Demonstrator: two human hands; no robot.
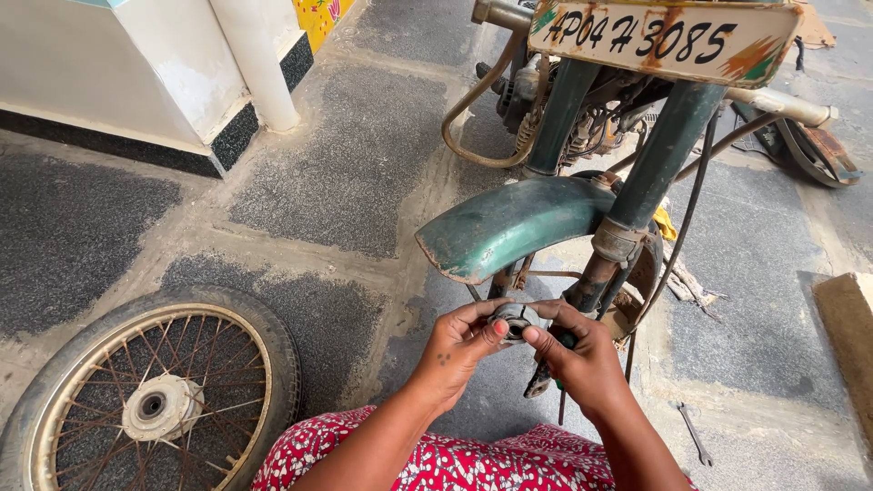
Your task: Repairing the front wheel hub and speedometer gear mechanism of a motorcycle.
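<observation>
My left hand (pixel 457 350) and my right hand (pixel 582 359) meet in front of me, both pinching a small round grey metal part (pixel 515 320). My right hand also grips a dark tool with a green handle (pixel 544 375) that points down below the fingers. The hands are just below the green front mudguard (pixel 509 223) and the bare green fork legs (pixel 655 164) of an old motorcycle, whose front wheel is off.
A spoked wheel with its tyre (pixel 150 391) lies flat on the stone floor at lower left. A spanner (pixel 695 435) lies on the floor at right. A white wall base and pillar (pixel 255 64) stand at upper left. A stone block (pixel 847 327) sits at the right edge.
</observation>
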